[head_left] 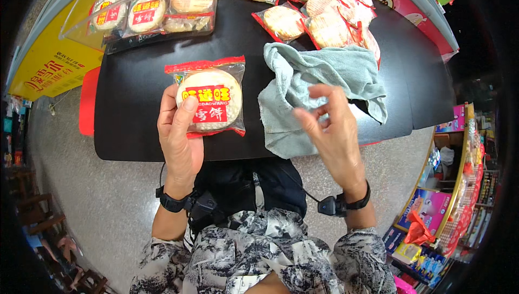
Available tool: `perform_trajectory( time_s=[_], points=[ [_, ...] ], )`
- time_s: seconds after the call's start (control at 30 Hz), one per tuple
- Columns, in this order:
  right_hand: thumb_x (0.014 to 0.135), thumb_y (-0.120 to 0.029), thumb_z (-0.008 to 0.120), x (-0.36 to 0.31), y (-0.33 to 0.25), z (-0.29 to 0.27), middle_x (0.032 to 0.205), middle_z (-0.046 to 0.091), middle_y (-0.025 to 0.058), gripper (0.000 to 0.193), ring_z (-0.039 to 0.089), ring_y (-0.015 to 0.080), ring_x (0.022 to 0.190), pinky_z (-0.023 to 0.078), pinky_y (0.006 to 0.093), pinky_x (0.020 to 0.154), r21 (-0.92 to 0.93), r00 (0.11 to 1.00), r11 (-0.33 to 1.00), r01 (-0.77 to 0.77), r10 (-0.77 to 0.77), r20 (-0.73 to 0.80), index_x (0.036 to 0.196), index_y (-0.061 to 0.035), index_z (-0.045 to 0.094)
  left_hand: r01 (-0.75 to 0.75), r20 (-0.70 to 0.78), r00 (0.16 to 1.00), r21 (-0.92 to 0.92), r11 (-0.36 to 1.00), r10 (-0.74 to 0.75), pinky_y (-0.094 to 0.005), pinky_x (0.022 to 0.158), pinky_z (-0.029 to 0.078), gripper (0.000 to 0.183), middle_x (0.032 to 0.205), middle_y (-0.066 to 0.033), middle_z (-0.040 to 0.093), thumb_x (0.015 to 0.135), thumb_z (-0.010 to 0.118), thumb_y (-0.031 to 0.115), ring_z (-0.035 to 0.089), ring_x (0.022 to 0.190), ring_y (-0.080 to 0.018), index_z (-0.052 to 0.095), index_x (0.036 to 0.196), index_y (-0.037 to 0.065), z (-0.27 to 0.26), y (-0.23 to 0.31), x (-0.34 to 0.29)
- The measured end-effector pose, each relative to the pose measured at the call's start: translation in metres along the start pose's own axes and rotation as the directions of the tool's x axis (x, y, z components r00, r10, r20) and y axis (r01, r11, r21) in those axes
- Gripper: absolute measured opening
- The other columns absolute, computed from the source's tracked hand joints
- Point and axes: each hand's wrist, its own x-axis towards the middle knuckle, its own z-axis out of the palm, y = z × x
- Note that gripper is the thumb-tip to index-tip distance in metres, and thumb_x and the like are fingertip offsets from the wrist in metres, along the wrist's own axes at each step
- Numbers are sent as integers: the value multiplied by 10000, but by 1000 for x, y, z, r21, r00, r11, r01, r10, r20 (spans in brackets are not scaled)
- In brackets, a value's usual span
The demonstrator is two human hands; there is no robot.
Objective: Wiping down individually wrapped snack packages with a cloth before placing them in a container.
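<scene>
A packet of round rice crackers (230, 117), clear wrapped with red ends, is gripped in my left hand (181, 140) over the table's near edge. The thumb presses on its front face. My right hand (336, 132) hovers at the front of a grey-green cloth (346, 69), its fingers apart and slightly curled with nothing seen between them. That cloth lies crumpled on the right half of the table. A clear plastic box (213, 10) at the far left holds several similar packets. More loose cracker packets (327, 26) are heaped beyond the cloth.
The dark table (135, 99) has rounded near corners, with a red stool edge (88, 102) showing at its left. A yellow carton (59, 51) stands at the far left. Store shelves (459, 186) with goods run along the right.
</scene>
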Motion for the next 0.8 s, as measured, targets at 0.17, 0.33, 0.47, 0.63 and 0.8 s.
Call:
perform_trajectory(
  time_s=[0.17,0.33,0.47,0.63,0.8],
  points=[
    [704,-141,674,-8,7,16,791,522,74,181,518,240,706,427,324,600,-152,989,977,147,-142,42,802,-53,550,7,-9,1000,13,1000,-7,-271,820,452,237,1001,-63,557,827,551,129,547,915,-106,472,1029,32,8,1,1],
    [803,-142,595,4,3,-9,788,558,18,120,521,109,710,414,244,585,361,988,930,66,-11,-153,805,-33,543,-1,23,1000,77,997,-1,-309,848,449,283,1030,-85,552,825,527,113,550,947,-142,451,1085,31,2,-2,-1],
    [888,-150,496,12,-24,-15,878,556,-21,135,487,13,734,409,173,635,896,956,427,120,195,-220,891,-26,548,1,97,995,209,978,-22,-252,797,436,234,970,-59,562,814,554,91,535,888,-91,494,1026,12,4,-4,-2],
    [776,-72,550,20,-28,22,1088,505,78,238,383,296,1083,305,406,897,350,761,711,610,-648,-10,1013,-96,559,-103,174,985,528,843,11,-222,719,439,275,949,-48,556,763,627,85,526,843,-91,538,1003,-13,1,-10,-8],
    [740,-80,587,31,-17,54,1100,479,123,410,487,298,934,402,350,814,457,852,749,479,-522,-39,1132,-60,468,-104,318,944,541,834,-88,-240,667,441,262,883,-31,598,736,651,94,537,805,-89,571,963,-10,-9,-12,-6]
  ],
)
